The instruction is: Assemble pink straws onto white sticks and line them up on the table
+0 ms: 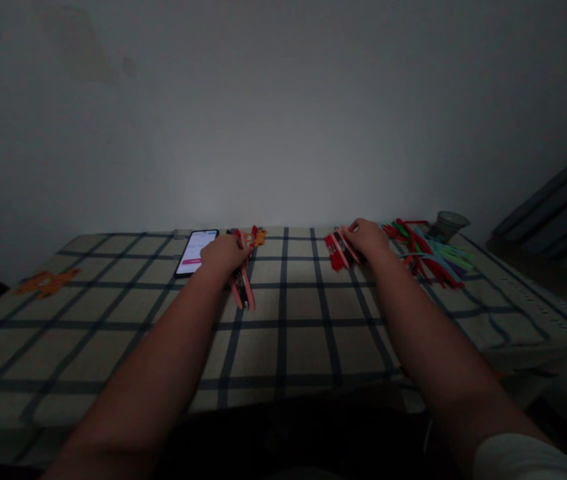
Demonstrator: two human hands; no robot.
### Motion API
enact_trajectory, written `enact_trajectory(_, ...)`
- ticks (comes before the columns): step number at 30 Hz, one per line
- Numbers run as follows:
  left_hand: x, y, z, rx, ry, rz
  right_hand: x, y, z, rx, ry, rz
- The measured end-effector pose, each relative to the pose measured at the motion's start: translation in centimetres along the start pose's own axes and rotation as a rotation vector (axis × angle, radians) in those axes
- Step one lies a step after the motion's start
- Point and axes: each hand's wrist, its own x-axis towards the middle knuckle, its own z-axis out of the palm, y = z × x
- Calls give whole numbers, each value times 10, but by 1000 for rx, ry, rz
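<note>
My left hand (222,255) is closed around a bundle of red and pink pens (242,287) that lies on the checked tablecloth (283,333), its ends pointing toward me. My right hand (369,238) is closed on a second small bundle of red pens (337,250) at the far middle-right of the table. Both arms reach forward over the cloth.
A lit phone (196,251) lies just left of my left hand. A pile of red, green and teal pens (428,257) sits at the far right, with a small grey cup (449,223) behind it. Orange figures lie at the far left (46,281) and far middle (258,235).
</note>
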Motion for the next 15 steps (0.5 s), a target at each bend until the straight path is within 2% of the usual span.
enact_trajectory(15, 4, -2, 5, -32, -34, 44, 4, 1, 4, 26, 5, -13)
